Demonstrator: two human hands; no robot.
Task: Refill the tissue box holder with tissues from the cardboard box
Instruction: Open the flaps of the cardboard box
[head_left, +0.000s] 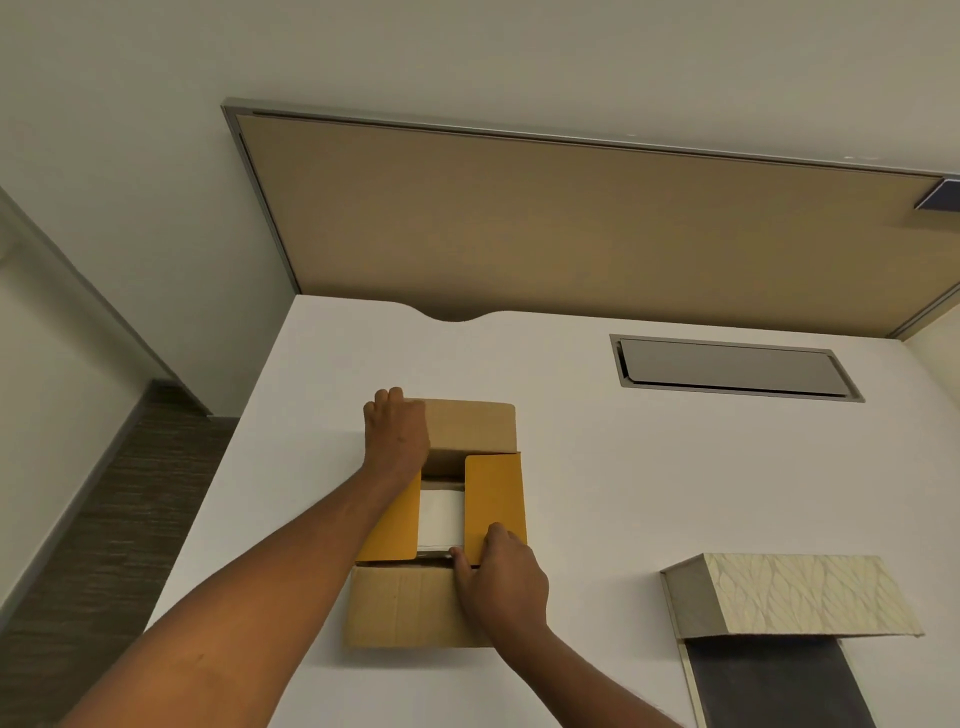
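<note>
A brown cardboard box (400, 608) lies on the white desk with its flaps folded outward. White tissues (440, 517) show through the gap between the two inner flaps. My left hand (396, 432) presses flat on the far flap at the box's far left corner. My right hand (501, 577) pinches the near edge of the right inner flap (493, 499). The tissue box holder (800, 595), cream with a leaf pattern, lies at the lower right with its dark inside (779, 680) facing me.
The white desk (597, 467) ends at a tan partition panel (571, 223) behind. A grey cable hatch (732, 368) is set into the desk at the back right. Dark carpet floor (104, 519) drops away to the left of the desk.
</note>
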